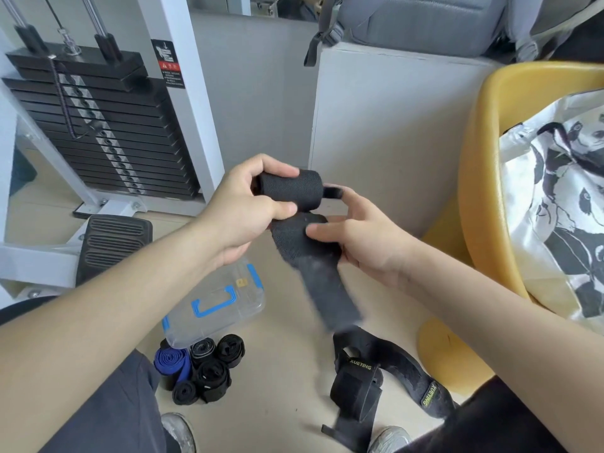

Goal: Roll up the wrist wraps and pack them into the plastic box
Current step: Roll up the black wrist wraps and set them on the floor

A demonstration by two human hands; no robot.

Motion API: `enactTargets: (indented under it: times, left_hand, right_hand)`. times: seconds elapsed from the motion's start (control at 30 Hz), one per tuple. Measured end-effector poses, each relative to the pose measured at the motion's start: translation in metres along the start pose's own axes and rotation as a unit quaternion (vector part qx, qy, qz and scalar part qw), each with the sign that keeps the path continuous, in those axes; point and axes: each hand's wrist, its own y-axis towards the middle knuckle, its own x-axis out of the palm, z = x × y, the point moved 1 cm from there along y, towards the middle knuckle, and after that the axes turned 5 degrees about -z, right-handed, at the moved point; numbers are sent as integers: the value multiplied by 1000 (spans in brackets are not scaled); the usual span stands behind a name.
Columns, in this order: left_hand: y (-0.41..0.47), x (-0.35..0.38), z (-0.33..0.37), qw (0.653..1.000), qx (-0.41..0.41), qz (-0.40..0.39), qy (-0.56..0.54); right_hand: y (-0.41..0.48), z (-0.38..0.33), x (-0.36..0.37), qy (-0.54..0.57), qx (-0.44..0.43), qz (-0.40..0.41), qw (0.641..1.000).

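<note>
My left hand [243, 212] grips the rolled part of a black wrist wrap [291, 191] held in the air. The wrap's loose tail [327, 289] hangs down, blurred, and my right hand [359, 235] holds it just under the roll, thumb on the fabric. A clear plastic box with blue latches [217, 310] lies on the floor below my left forearm. Beside the box sit several rolled wraps [202, 371], one blue and the others black. More unrolled black wraps [385, 377] with yellow lettering lie on the floor to the right.
A weight-stack machine [98, 116] stands at the back left with a black foot pedal [112, 243] on the floor. A yellow chair [480, 178] holding a panda-print bag [562, 197] is on the right. My shoes [178, 429] show at the bottom.
</note>
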Motion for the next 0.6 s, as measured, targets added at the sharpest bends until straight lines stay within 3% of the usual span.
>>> enactTargets:
  times: [0.2, 0.4, 0.6]
  left_hand:
    - [7, -2, -5, 999, -7, 42, 21]
    - [10, -5, -4, 999, -17, 44, 20]
    - [7, -7, 5, 999, -29, -12, -39]
  right_hand:
    - [-6, 2, 8, -70, 17, 105, 992]
    - [-6, -9, 0, -154, -50, 17, 987]
    - [-5, -22, -17, -46, -63, -88, 993]
